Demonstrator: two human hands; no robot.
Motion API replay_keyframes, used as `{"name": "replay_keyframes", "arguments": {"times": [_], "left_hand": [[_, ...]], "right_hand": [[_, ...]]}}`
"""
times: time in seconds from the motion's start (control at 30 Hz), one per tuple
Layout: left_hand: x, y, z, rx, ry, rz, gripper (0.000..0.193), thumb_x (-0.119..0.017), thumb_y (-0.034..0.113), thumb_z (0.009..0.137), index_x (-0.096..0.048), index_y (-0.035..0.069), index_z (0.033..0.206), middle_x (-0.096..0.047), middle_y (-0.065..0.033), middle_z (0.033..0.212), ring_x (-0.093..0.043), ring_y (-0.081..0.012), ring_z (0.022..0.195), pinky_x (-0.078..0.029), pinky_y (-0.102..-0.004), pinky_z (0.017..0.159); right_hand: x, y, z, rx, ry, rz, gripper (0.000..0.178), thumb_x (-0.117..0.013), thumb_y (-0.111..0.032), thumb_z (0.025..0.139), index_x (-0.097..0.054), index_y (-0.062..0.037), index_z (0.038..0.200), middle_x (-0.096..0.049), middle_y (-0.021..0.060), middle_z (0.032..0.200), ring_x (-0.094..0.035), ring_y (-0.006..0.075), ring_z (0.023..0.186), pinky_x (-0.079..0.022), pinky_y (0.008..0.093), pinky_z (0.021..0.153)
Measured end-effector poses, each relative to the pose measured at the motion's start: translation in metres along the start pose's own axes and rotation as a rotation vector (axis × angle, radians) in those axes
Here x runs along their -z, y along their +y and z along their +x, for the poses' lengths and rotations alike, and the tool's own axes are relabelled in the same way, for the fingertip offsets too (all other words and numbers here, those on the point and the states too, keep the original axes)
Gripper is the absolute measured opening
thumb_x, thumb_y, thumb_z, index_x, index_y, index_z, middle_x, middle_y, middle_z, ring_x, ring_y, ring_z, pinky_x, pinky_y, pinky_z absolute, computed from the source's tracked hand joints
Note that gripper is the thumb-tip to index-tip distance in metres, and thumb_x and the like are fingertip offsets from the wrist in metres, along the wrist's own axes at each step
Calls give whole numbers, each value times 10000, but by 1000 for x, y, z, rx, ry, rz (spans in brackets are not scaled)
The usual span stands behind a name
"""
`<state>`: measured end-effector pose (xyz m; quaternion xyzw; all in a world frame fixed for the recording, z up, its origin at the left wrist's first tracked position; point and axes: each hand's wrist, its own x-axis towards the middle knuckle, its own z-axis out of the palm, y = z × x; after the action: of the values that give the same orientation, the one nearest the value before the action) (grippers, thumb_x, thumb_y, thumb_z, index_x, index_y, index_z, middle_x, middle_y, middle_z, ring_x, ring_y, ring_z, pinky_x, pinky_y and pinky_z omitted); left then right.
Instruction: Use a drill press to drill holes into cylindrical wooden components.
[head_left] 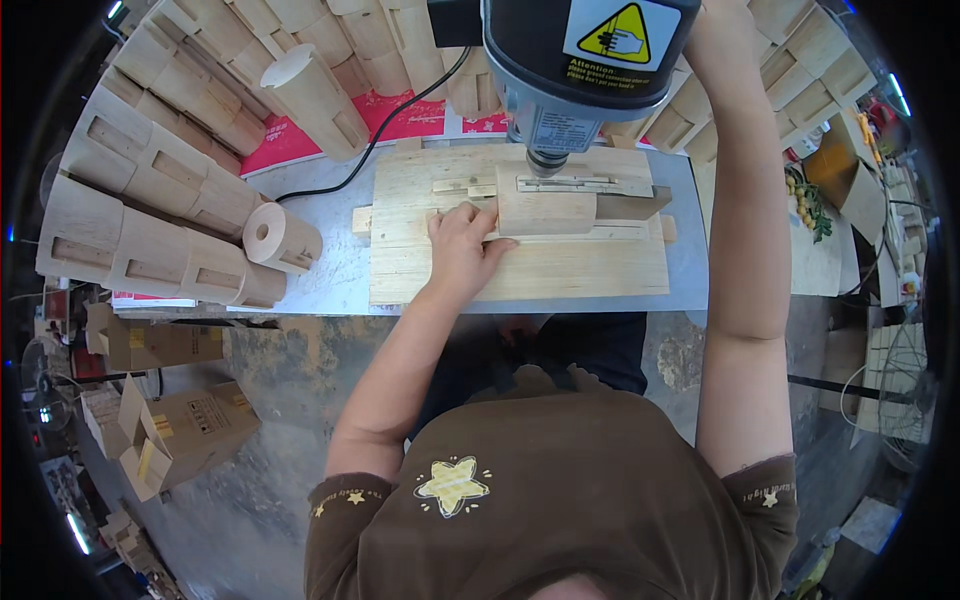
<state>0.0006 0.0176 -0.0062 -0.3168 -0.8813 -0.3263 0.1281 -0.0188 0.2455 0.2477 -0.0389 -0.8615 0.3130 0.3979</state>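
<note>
A pale wooden cylinder (548, 212) lies on its side in a wooden jig board (520, 278), below the chuck (546, 160) of a drill press (560, 60). My left hand (462, 238) grips the cylinder's left end, fingers curled over the top and thumb along the near side. Whether the chuck's bit touches the wood is hidden. A flat grey-brown piece (633, 204) sticks out at the cylinder's right. My right arm stretches up along the right side of the press. My right hand (722, 18) is at the top edge beside the drill head, its fingers out of sight.
Stacks of slotted wooden cylinders (160, 255) line the table's left and back, with more at the back right. A short cylinder with an end hole (283, 238) stands out at left. A black cable (375, 150) crosses the table. Cardboard boxes (190, 430) sit on the floor.
</note>
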Motion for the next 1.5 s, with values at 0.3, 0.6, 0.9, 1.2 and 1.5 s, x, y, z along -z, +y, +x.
{"name": "replay_keyframes", "arguments": {"times": [0.3,0.6,0.9,1.2,1.5], "left_hand": [[2,1,-1,28,17,-9,431,-744,224,683,-619,135,1085,-494,-22,742,-486,-213,772,-295,-381,766],[3,3,0,70,-61,-6,542,-760,248,675,-587,153,1179,-489,-39,773,-507,-232,812,-295,-395,791],[4,3,0,61,-51,-12,554,-761,241,675,-582,154,1192,-490,-30,761,-502,-225,805,-296,-391,787],[5,3,0,73,-38,-16,495,-754,224,677,-607,140,1142,-523,-23,763,-504,-216,792,-297,-384,780],[-1,7,7,231,-29,-269,418,-791,192,635,-657,106,1022,-547,-14,810,-529,-202,824,-317,-379,835]], "right_hand": [[16,3,-51,262,77,70,230,-545,-164,904,-603,10,765,-441,14,552,-379,66,536,-325,230,505],[4,35,-158,207,-72,64,112,-555,-1,792,-648,1,854,-510,65,594,-492,217,522,-371,307,527],[-35,79,-171,406,26,189,217,-561,1,770,-620,9,978,-570,93,697,-518,240,599,-398,337,576],[18,14,-88,243,28,89,276,-474,-193,942,-640,25,912,-511,3,640,-472,77,587,-362,226,552],[-12,13,-10,135,-15,220,304,-492,-226,933,-608,53,896,-585,134,694,-572,167,664,-438,293,595]]}}
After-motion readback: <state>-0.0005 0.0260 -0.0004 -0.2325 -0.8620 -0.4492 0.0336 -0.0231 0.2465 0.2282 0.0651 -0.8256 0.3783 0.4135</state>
